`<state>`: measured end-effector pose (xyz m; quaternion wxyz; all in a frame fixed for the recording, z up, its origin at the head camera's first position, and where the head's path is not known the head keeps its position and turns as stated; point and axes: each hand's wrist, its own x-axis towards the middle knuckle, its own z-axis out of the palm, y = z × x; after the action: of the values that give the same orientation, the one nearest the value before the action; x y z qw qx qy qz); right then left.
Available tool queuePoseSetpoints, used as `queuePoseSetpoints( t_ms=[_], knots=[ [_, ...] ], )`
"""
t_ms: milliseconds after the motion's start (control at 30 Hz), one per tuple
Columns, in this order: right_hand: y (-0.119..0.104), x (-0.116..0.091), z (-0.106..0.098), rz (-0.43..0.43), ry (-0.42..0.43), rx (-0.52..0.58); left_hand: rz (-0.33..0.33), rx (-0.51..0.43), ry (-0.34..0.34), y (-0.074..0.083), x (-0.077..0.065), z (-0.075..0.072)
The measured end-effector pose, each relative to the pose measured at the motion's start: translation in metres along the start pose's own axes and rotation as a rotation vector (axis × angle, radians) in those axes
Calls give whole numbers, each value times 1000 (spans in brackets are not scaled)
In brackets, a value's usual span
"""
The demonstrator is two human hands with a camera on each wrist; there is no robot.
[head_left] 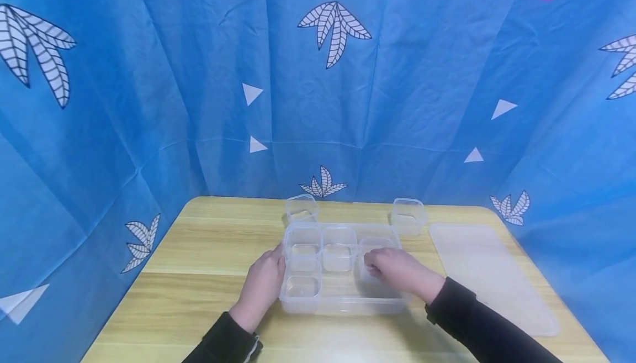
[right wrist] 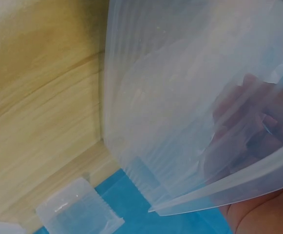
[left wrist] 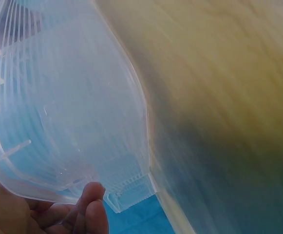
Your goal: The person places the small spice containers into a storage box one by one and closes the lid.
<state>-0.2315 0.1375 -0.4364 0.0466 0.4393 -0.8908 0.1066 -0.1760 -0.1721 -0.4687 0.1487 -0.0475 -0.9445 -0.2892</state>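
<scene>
A large clear plastic box [head_left: 360,306] sits on the table. My left hand [head_left: 265,277] holds it at its left side, with fingertips [left wrist: 93,191] against the outer wall by the rim. Inside, small clear containers fill the back left, back middle [head_left: 339,261] and front left [head_left: 303,291]. My right hand [head_left: 399,269] reaches in over the right wall and grips another small clear container [head_left: 376,241] in the back right. Through the cloudy wall in the right wrist view, its fingers [right wrist: 234,105] show curled; the held container is largely hidden by the hand.
Two more small clear containers stand behind the box, one at the left [head_left: 302,208] and one at the right [head_left: 408,216]. A flat translucent lid [head_left: 492,274] lies on the table's right. Blue patterned cloth [head_left: 318,103] hangs around the wooden table [head_left: 199,274].
</scene>
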Motion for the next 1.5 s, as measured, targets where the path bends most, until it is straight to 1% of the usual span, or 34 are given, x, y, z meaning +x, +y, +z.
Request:
queuePoseSetpoints(
  t_ms=[133, 467, 667, 833, 1033, 1300, 1500],
  knots=[
    [4, 5, -1, 1, 0, 13, -7, -4, -5, -1, 0, 0],
    [11, 11, 0, 29, -8, 34, 9, 6, 1, -2, 1, 1],
    [14, 15, -1, 4, 22, 22, 9, 6, 4, -2, 1, 0],
    [16, 15, -3, -10, 38, 21, 10, 15, 3, -1, 2, 0],
    [18, 16, -5, 5, 25, 38, 15, 19, -1, -1, 2, 1],
    [21, 16, -2, -14, 44, 42, 18, 28, 5, -2, 2, 0],
    [21, 17, -1, 2, 23, 45, 0, 11, -3, -2, 1, 0]
  ],
)
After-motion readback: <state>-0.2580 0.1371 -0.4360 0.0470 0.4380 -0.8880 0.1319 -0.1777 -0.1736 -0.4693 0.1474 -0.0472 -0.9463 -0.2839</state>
